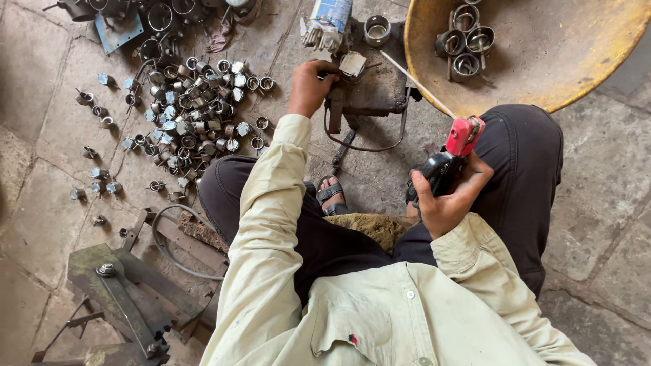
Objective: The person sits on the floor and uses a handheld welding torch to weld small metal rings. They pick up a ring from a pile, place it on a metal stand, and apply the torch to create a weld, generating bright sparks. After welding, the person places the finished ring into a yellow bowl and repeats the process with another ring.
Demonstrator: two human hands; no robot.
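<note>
- One small metal piece (352, 64) sits on the dark block (369, 88) straight ahead of the person, and the left hand (310, 87) rests against it, fingers curled on its near edge.
- The right hand (449, 198) is clenched round the black grip of a welding holder (454, 152) with a red head; a thin rod (417, 85) juts from it, tip pointing toward the piece but seemingly just short of it. No arc or glow shows, so by my reading this piece is not yet joined.
- Four rings (462, 42) lie in the yellow pan (542, 54) at upper right, close together; these look like finished ones, a small share of the whole.
- Dozens of like rings form a heap (193, 112) on the stone floor (41, 196) to the left, with strays scattered round it. If these wait their turn, most of the work is left.
- One more ring (377, 30) stands beside a packet (329, 24) just beyond the block.
- A green steel frame (129, 288) lies at lower left, well apart from both hands.
</note>
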